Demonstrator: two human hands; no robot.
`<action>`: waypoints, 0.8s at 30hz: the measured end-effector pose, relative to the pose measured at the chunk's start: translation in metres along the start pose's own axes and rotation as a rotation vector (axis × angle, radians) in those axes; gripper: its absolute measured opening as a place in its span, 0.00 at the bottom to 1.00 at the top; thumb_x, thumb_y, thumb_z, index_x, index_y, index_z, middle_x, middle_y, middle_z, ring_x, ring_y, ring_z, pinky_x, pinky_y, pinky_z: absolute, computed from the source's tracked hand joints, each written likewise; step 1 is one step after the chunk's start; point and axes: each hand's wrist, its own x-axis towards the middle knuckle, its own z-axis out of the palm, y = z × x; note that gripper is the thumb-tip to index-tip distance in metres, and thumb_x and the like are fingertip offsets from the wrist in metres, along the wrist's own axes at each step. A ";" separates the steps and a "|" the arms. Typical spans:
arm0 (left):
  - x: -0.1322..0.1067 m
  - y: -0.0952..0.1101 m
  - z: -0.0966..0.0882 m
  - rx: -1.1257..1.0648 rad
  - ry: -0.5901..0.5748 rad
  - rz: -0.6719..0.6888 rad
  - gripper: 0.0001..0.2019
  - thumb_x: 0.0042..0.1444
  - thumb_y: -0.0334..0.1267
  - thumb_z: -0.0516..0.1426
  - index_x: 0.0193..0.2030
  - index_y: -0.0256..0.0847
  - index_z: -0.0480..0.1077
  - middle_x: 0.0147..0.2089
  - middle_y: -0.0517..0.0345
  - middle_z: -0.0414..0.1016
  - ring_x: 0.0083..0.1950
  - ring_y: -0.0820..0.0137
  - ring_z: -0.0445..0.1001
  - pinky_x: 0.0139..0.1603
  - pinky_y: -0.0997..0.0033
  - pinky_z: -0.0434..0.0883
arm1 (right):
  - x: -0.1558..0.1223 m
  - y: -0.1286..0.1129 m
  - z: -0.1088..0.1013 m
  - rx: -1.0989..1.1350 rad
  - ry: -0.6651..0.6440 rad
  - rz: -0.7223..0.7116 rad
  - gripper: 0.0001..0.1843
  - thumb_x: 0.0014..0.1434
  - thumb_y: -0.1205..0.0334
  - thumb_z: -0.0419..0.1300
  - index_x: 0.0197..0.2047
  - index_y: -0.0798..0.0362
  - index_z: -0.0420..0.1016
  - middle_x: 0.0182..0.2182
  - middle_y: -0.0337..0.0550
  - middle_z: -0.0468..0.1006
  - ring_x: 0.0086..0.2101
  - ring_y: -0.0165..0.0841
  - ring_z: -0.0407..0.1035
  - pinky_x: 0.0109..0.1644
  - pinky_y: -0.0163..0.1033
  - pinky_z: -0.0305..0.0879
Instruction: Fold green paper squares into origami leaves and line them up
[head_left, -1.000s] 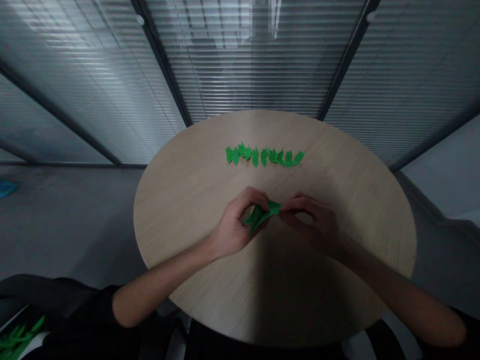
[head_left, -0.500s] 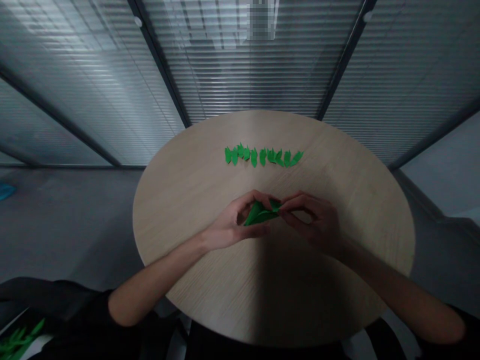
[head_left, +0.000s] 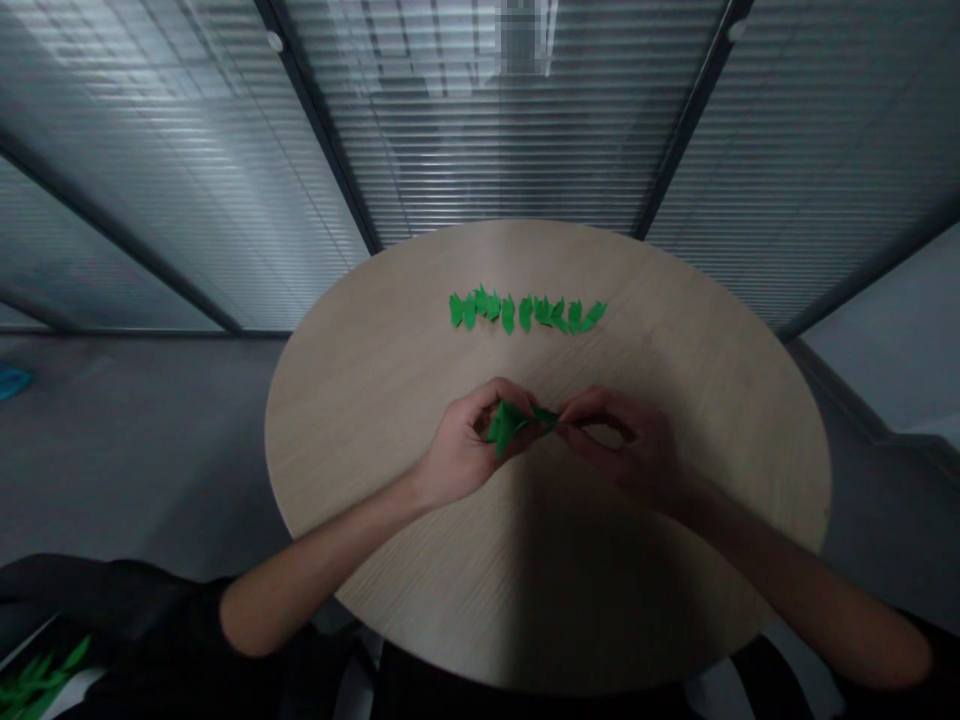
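**Both hands pinch a folded green paper piece [head_left: 508, 424]**

The piece is held near the middle of the round desk [head_left: 675, 360], toward the person's side of the row described below. Its pointed flaps spread out between the two hands. The left hand [head_left: 466, 446] is curled closed around the wider, folded part, with its fingers wrapped over the top and its thumb hidden behind the paper. The right hand [head_left: 628, 442] is pressed together in a pinch on the thin tip of the piece, with its fingers [head_left: 592, 405] arched over a small gap. Farther across the desk, a row of green paper pieces [head_left: 526, 312] lies flat and side by side, with many of them overlapping or touching and well apart from the hands. Black sleeves [head_left: 150, 600] cover the person's arms above the bare forearms. At the lower left corner of the view, some more green paper strips [head_left: 39, 680] lie off the desk.
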 end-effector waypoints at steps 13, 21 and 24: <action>-0.001 0.002 0.002 0.067 0.037 -0.026 0.09 0.61 0.38 0.67 0.39 0.39 0.72 0.40 0.52 0.81 0.38 0.68 0.80 0.38 0.67 0.79 | 0.000 -0.004 0.000 0.049 0.014 0.056 0.04 0.60 0.67 0.68 0.38 0.50 0.79 0.31 0.38 0.84 0.30 0.30 0.81 0.37 0.33 0.81; -0.002 0.003 0.004 0.026 0.041 -0.064 0.09 0.58 0.34 0.67 0.38 0.39 0.70 0.42 0.51 0.81 0.38 0.70 0.79 0.39 0.70 0.77 | 0.000 -0.003 -0.002 0.062 0.006 0.059 0.03 0.61 0.68 0.68 0.36 0.51 0.79 0.31 0.37 0.83 0.31 0.28 0.80 0.38 0.31 0.80; -0.002 0.003 0.004 0.021 0.051 -0.079 0.08 0.58 0.34 0.66 0.38 0.39 0.70 0.43 0.51 0.81 0.39 0.70 0.79 0.40 0.70 0.77 | -0.001 -0.002 -0.002 0.104 -0.005 0.081 0.05 0.60 0.68 0.69 0.39 0.50 0.79 0.33 0.37 0.83 0.32 0.29 0.81 0.41 0.33 0.82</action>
